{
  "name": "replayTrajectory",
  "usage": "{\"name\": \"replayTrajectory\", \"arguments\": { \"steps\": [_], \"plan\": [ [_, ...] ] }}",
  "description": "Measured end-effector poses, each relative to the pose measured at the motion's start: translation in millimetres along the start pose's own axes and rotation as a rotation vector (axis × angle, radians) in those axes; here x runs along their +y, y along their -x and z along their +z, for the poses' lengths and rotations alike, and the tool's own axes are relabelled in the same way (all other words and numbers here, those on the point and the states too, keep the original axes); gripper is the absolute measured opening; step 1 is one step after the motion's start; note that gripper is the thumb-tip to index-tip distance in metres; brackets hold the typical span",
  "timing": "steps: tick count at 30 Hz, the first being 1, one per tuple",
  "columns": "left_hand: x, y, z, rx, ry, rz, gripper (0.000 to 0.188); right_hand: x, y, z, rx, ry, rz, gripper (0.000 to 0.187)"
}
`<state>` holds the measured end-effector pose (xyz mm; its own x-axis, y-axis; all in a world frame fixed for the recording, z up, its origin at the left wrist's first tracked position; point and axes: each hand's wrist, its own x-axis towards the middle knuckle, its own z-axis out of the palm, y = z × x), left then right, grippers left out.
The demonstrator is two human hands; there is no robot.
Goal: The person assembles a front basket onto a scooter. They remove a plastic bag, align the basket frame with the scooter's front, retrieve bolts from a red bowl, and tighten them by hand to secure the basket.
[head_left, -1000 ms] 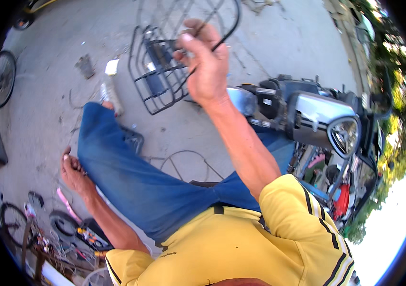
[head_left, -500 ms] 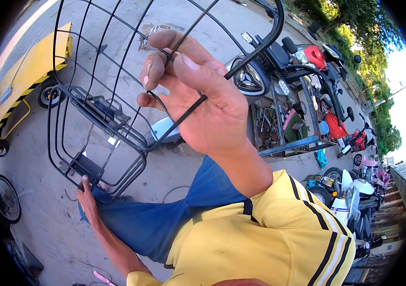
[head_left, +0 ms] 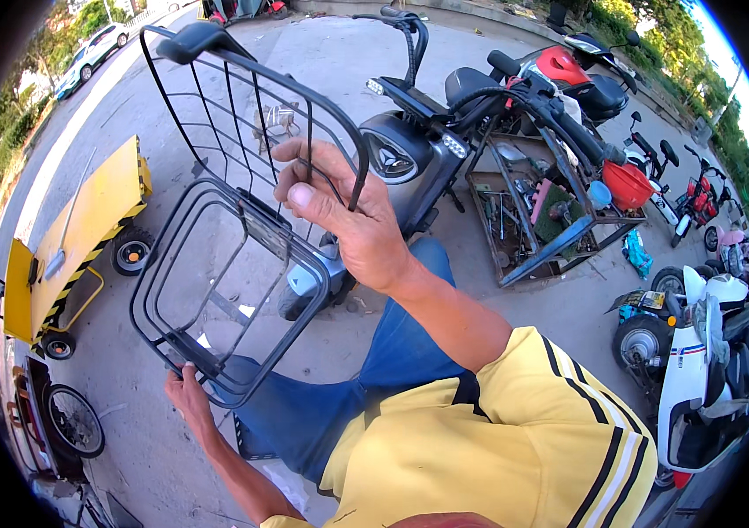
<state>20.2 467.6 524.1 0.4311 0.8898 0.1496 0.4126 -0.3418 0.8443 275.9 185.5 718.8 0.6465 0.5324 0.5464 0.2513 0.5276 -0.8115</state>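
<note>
A black metal wire-frame rack (head_left: 262,222) hangs tilted in front of me, held up off the ground by both hands. It has looped rails at the lower end, a barred upright side and a dark pad (head_left: 203,41) at its top corner. My right hand (head_left: 357,224) is closed around the thin bars at its right side, thumb and fingers curled over them. My left hand (head_left: 188,394) grips the lower corner of the rails, its thumb on top; the fingers beneath are partly hidden. Behind the rack stands a dark electric scooter (head_left: 396,150).
A metal-framed tool cart (head_left: 559,246) with loose tools stands to the right, a red helmet-like object (head_left: 628,185) on it. At the left is a yellow flatbed cart (head_left: 84,229) on small wheels. A white scooter (head_left: 691,387) and other two-wheelers are parked on the right.
The rack has moved lower and farther from my view, so its padded top now shows. Both hands keep their hold and the right hand has dropped. The view takes in more of the road.
</note>
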Motion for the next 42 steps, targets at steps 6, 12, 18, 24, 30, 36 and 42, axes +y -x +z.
{"name": "replayTrajectory", "arguments": {
  "steps": [6,12,18,24,30,36,42],
  "plan": [
    [39,6,0,-0.098,-0.181,0.08,0.024,-7,26,-40,0.161,-0.085,0.041,0.038],
    [49,6,7,-0.134,-0.35,0.077,0.036,5,40,-57,0.219,-0.123,0.063,0.039],
    [49,14,32,-0.209,-0.324,-0.015,0.036,24,49,-80,0.198,-0.026,0.077,0.045],
    [29,14,59,-0.277,-0.317,0.021,0.038,53,50,-92,0.195,0.053,0.106,0.044],
    [54,15,80,-0.364,-0.313,0.074,0.037,66,56,-106,0.266,0.158,0.094,0.041],
    [55,14,100,-0.434,-0.303,0.096,0.037,82,57,-125,0.293,0.2,0.148,0.042],
    [74,21,107,-0.466,-0.272,0.09,0.038,92,56,-145,0.284,0.221,0.135,0.043]
  ]
}}
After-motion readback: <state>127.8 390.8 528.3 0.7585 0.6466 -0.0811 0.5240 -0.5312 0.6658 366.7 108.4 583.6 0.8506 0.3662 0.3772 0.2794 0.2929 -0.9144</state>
